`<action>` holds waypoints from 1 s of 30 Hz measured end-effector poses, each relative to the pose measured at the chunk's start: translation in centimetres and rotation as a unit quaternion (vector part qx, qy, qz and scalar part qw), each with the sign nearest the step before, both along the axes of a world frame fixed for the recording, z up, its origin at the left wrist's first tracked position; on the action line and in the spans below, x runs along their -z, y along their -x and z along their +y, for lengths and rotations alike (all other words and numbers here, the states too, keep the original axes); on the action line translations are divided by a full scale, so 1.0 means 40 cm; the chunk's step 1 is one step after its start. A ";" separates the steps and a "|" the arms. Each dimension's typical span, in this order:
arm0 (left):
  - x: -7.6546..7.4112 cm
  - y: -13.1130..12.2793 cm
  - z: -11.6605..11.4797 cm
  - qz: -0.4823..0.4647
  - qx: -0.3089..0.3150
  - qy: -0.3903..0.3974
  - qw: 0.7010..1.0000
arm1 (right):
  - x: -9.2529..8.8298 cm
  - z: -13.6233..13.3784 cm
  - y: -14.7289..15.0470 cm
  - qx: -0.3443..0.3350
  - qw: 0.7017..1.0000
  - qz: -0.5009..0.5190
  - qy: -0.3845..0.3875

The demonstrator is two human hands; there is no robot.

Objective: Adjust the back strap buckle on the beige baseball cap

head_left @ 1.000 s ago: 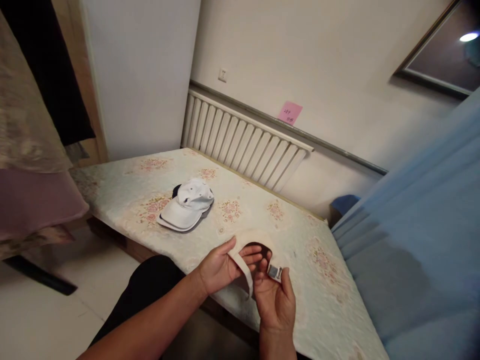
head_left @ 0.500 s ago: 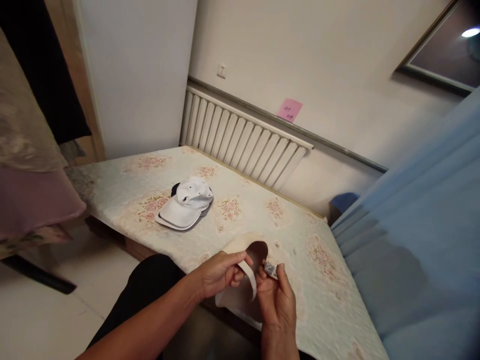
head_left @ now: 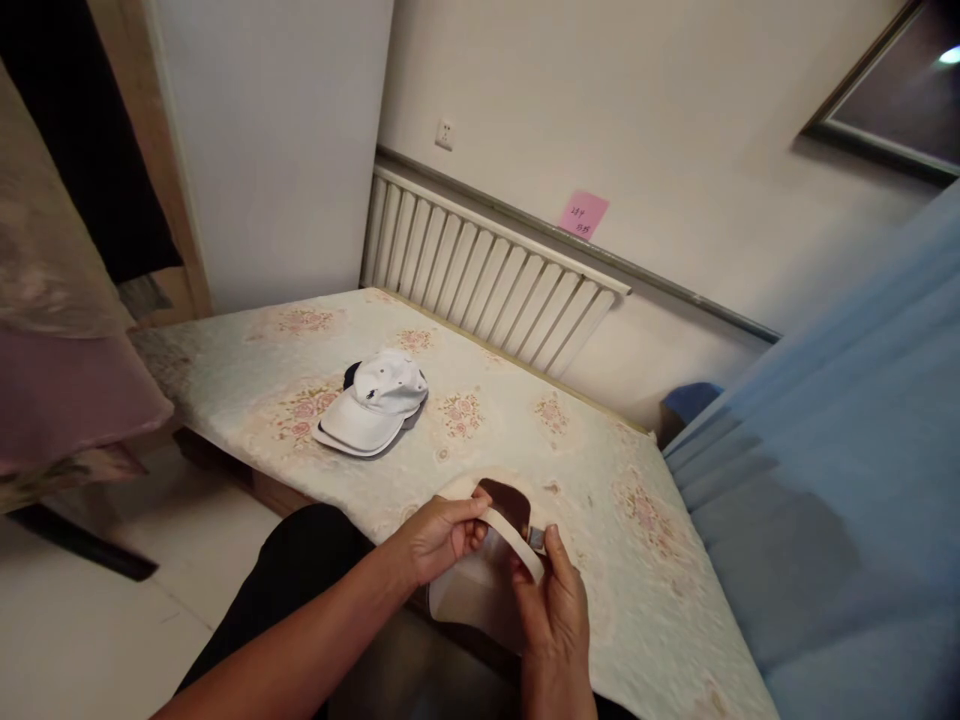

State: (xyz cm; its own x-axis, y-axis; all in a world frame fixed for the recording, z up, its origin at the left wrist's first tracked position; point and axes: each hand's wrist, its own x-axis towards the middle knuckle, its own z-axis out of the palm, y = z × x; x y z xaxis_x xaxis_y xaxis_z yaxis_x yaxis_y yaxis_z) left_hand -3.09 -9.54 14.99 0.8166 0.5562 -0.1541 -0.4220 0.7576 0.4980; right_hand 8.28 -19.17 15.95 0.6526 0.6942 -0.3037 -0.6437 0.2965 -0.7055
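Note:
A cream baseball cap [head_left: 469, 592] is between my hands over the near edge of the bed, its dark inside and back opening partly in view. My left hand [head_left: 446, 540] pinches the cap's light strap [head_left: 510, 533] between thumb and fingers. My right hand [head_left: 559, 610] is closed round the other side, thumb by the small metal buckle [head_left: 537, 538] and fingers at the strap's free end. Whether the strap passes through the buckle, I cannot tell. Farther left on the bed lies a white cap [head_left: 379, 400] with a small dark logo, on top of darker caps.
The bed [head_left: 585, 480] has a pale floral cover. Behind it are a radiator [head_left: 487, 270], a wall socket [head_left: 445, 134] and a pink note [head_left: 583, 214]. A blue curtain [head_left: 840, 440] hangs at the right, and clothes [head_left: 67, 390] hang at the left.
The strap now stretches farther right, its free end reaching my right fingers beside the buckle. My right hand has turned slightly, covering more of the buckle.

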 end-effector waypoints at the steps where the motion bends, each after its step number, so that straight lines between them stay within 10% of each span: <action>1: 0.004 -0.002 0.001 -0.002 -0.002 0.001 1.000 | -0.001 0.002 0.001 0.014 1.000 0.004 -0.001; 20: 0.041 -0.013 -0.019 0.044 -0.017 0.034 0.998 | 0.005 0.019 -0.032 0.013 0.995 0.077 -0.058; 30: 0.064 0.048 -0.041 0.124 0.129 -0.076 0.981 | 0.019 0.034 -0.058 0.024 0.999 0.008 -0.037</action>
